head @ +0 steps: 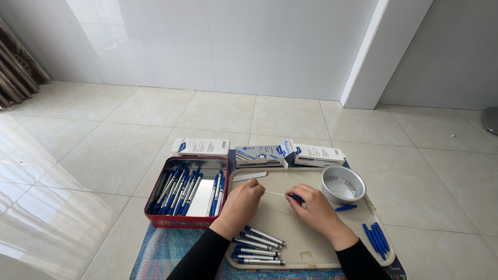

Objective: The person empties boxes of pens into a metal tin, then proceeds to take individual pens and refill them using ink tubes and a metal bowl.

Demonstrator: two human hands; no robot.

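Over the tray [311,249], both our hands grip one pen.
Our left hand [243,199] pinches its thin refill [275,194]; our right hand [314,207] grasps the blue barrel [295,197] at the tray's middle.

tin [161,220] left of tray [311,249], bowl [342,185] on tray

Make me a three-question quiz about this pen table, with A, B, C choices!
1. Where is the metal bowl?
A. on the beige tray
B. in the red tin
C. on the floor

2. How many white boxes lie behind the tray?
A. one
B. three
C. six

3. What are the hands doing?
A. resting flat
B. holding a thin refill between them
C. lifting the bowl

Answers: 1 A, the bowl sits at the tray's right corner. 2 B, three lie in a row. 3 B, left hand and right hand pinch its ends.
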